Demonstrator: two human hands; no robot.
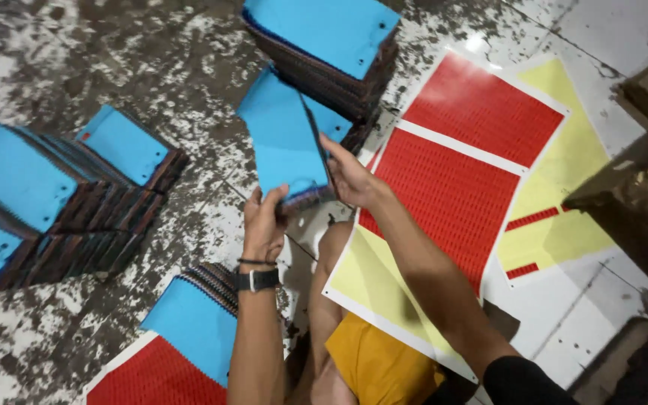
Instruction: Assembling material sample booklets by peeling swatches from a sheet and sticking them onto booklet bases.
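Together, both hands grip one small bundle of blue-covered booklets (288,146) above the floor (189,60). The left hand (265,223), with a dark band at its wrist, pinches the bundle's lower edge, while the right hand (350,178) clasps its side, fingers curled around the spines. Held this way, the bundle stays squared and slightly fanned, probably so the covers line up. Just behind it rises a tall stack of the same blue booklets (324,45). A long, leaning row of them (46,202) lies to the left, and another pile (200,315) sits near the left forearm. To the right, red and yellow printed sheets (459,180) lie flat on the stained floor, touching the person's knee. No boxes or trays show.
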